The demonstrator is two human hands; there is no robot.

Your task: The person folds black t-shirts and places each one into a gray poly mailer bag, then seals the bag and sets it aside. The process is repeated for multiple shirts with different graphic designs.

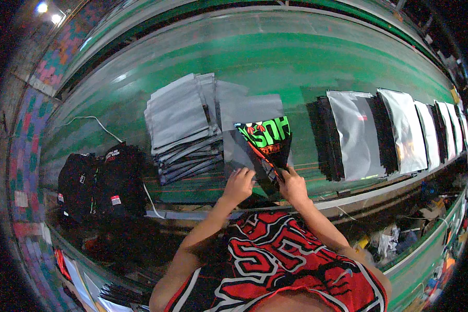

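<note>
My right hand [293,186] grips the near end of a folded black garment [275,150] with bright green lettering and an orange edge. The garment narrows toward my fingers and lies over a grey plastic bag [253,105] on the green table. My left hand [240,185] is curled at the bag's near left side, left of the garment; whether its fingertips pinch the bag cannot be made out. Just to the left stands a stack of grey plastic bags [177,113], its layers uneven.
Several packed grey bags [357,136] lie in overlapping piles along the right side of the green table [296,58]. Folded black garments [115,175] with tags sit at the left, near a white cord [97,121]. Clear plastic scraps [388,240] lie below the table's near edge at right.
</note>
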